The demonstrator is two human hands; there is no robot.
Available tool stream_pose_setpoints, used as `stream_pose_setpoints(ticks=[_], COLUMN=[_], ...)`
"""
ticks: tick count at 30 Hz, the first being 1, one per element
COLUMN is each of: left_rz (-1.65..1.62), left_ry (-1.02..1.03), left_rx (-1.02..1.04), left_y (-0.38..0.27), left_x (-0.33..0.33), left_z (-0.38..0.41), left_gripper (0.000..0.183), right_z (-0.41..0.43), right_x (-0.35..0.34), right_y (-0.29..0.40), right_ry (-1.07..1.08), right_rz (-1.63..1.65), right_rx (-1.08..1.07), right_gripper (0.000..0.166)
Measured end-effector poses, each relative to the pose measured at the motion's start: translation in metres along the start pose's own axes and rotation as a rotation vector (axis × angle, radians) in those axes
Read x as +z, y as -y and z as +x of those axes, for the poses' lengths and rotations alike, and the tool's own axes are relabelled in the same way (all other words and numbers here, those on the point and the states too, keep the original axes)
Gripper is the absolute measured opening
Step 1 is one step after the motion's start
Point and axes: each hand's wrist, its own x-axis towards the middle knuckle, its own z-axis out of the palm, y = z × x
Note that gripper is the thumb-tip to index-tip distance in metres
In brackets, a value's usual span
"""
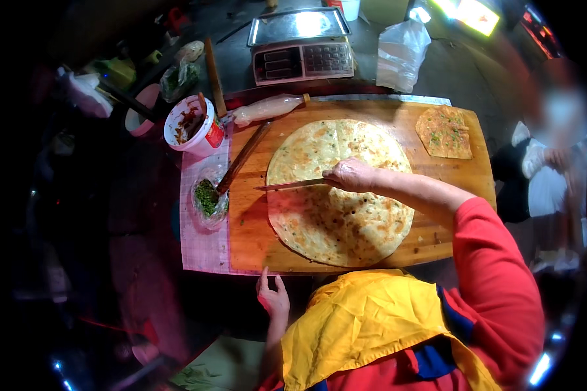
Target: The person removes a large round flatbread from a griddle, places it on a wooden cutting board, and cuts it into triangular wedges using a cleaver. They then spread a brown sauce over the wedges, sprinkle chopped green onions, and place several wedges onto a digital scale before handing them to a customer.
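A large round flatbread (pixel 318 220), browned in patches and flecked with green, lies on the wooden board (pixel 247 244). My right hand (pixel 349 174) grips a knife (pixel 291 184) over the middle of it. The blade points left and crosses the bread's left edge; a straight line shows along it. Another line runs down the bread from its far edge. My left hand (pixel 274 295) is off the board's near edge, fingers apart, holding nothing. A smaller piece of flatbread (pixel 442 132) with chopped greens sits at the board's far right.
Left of the bread are a wooden stick (pixel 244 156), a bag of chopped greens (pixel 208 199) and a white tub of dark sauce (pixel 195 126). Behind the board stand a weighing scale (pixel 303 58) and clear plastic bags (pixel 403 56). A person (pixel 548 181) is at the right, blurred.
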Motion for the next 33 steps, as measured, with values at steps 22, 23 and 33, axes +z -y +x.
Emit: stream_pose_setpoints(ticks=[22, 23, 33], left_rz=[0.354, 0.409, 0.507], left_ry=[0.249, 0.249, 0.303], left_rx=[0.800, 0.807, 0.820], left_y=[-0.124, -0.125, -0.146], left_x=[0.025, 0.025, 0.023], left_z=[0.245, 0.248, 0.256], left_gripper=[0.042, 0.042, 0.044], right_z=[-0.001, -0.001, 0.000], right_x=[0.019, 0.019, 0.012], right_y=[-0.012, -0.013, -0.005], right_ry=[-0.080, -0.091, 0.067], right_rz=[0.165, 0.167, 0.033], right_rx=[0.085, 0.082, 0.103], right_gripper=[0.025, 0.024, 0.023])
